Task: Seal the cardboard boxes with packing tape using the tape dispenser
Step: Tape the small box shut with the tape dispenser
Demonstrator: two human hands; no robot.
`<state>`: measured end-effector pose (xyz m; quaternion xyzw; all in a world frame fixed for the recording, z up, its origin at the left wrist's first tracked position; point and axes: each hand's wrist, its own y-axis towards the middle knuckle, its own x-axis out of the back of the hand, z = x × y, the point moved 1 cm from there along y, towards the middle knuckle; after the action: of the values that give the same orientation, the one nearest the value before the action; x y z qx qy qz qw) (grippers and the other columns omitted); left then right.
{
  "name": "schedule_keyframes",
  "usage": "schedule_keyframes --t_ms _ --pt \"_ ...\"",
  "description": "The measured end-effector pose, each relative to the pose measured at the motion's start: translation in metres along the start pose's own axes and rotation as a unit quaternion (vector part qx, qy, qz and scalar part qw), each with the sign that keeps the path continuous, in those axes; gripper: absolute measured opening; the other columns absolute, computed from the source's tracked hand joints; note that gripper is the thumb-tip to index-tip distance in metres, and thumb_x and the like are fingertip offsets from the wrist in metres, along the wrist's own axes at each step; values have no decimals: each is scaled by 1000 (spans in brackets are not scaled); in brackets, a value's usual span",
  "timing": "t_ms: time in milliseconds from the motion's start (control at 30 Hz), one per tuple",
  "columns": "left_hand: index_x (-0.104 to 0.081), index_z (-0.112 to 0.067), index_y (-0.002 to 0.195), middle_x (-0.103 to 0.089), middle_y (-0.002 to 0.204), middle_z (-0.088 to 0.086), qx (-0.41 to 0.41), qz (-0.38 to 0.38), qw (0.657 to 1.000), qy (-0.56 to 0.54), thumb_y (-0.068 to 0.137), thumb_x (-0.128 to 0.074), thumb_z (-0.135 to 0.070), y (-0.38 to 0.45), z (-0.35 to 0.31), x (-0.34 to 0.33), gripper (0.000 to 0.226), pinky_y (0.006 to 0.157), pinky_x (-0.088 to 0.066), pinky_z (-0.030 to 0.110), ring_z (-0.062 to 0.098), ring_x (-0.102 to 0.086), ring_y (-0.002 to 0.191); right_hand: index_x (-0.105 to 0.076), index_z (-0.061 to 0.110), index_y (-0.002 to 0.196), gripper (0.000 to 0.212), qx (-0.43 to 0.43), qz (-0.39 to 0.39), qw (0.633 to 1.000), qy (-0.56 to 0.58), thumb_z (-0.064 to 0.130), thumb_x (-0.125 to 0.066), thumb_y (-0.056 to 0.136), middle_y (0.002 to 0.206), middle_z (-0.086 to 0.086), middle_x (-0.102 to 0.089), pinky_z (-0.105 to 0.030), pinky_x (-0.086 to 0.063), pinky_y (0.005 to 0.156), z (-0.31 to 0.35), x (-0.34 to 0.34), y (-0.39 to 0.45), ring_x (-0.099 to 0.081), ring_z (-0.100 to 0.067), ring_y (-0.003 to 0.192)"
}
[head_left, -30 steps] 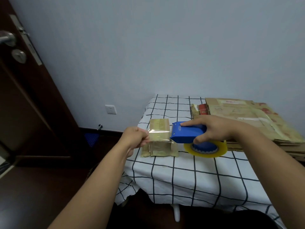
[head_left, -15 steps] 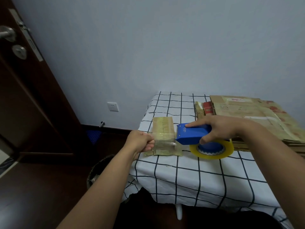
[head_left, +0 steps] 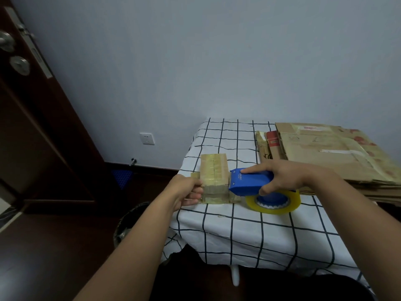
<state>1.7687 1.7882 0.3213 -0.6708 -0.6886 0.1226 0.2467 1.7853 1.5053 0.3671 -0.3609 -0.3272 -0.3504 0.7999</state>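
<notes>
Gripping the blue tape dispenser (head_left: 249, 184) in my right hand (head_left: 284, 178), index finger straight along its top and thumb on its side, I hold its front edge against the right face of the small cardboard box (head_left: 214, 178); the yellowish tape roll (head_left: 273, 202) hangs beneath. My left hand (head_left: 186, 191) has its fingers curled against the box's left near corner, pinching there, though I cannot tell whether it holds tape or cardboard. Box sits near the left edge of the checked table (head_left: 249, 231); flattened cardboard sheets (head_left: 329, 153) lie stacked at the far right corner.
</notes>
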Motion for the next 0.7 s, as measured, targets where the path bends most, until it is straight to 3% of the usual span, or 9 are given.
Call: schedule_keyframes --t_ms 167,233,267,300,367,433,467,600,700 --pt "-63 -9 79 -69 63 3 -36 -31 992 113 90 -62 -26 -1 -3 4 20 47 -49 23 12 -59 45 -39 75 118 67 10 -3 1000 3 31 -76 84 117 24 -38 -23 -47 83 -2 -2 2 -50 -12 103" --pt "-56 -12 88 -68 78 5 -63 -58 976 200 88 -63 -38 -2 -3 5 27 50 -49 25 17 -63 54 -38 75 118 67 10 -6 1000 7 31 -75 85 117 23 -38 -21 -45 80 -4 -2 2 -49 -11 103" --pt "-55 -14 98 -67 91 5 -88 -80 960 252 87 -62 -41 -2 -3 4 30 57 -49 27 19 -66 68 -39 74 119 67 11 -9 1000 11 30 -75 85 117 23 -38 -20 -44 79 -5 -3 1 -49 -11 103" --pt "-53 -19 110 -64 106 5 -135 -108 937 305 87 -62 -39 -2 -2 3 31 66 -49 30 21 -65 85 -40 74 120 67 13 -13 1000 16 30 -76 85 117 22 -38 -19 -43 79 -6 -3 1 -48 -10 104" --pt "-53 -26 131 -55 130 4 -289 -148 857 401 90 -61 -20 -3 -1 -7 43 88 -47 35 23 -53 114 -41 74 120 67 13 -17 999 25 30 -76 84 117 22 -38 -19 -42 78 -9 -2 1 -48 -10 104" --pt "-59 -20 131 -53 138 4 -432 -125 767 458 87 -57 -4 -8 3 -24 47 102 -40 38 25 -46 125 -40 75 119 67 13 -17 999 28 30 -76 85 117 20 -38 -20 -42 79 -9 -2 1 -48 -10 104" --pt "-61 -17 129 -55 137 4 -469 -101 735 479 86 -57 -6 -11 7 -31 45 103 -40 39 26 -48 124 -40 75 119 67 16 -17 999 26 31 -76 85 117 20 -39 -20 -43 79 -9 -2 1 -49 -11 104" --pt "-45 -22 140 -56 131 2 -480 -101 668 559 87 -58 -39 -5 24 -45 57 96 -45 37 23 -51 118 -41 75 119 67 17 -29 999 34 32 -77 83 122 17 -41 -29 -49 90 -10 -2 -3 -50 -12 107" --pt "-51 -22 140 -60 123 5 -500 -132 625 585 84 -71 -19 1 25 -44 59 88 -48 37 26 -56 111 -43 71 123 65 7 -34 999 27 34 -77 83 125 12 -44 -33 -49 94 -6 -1 -6 -52 -13 107"
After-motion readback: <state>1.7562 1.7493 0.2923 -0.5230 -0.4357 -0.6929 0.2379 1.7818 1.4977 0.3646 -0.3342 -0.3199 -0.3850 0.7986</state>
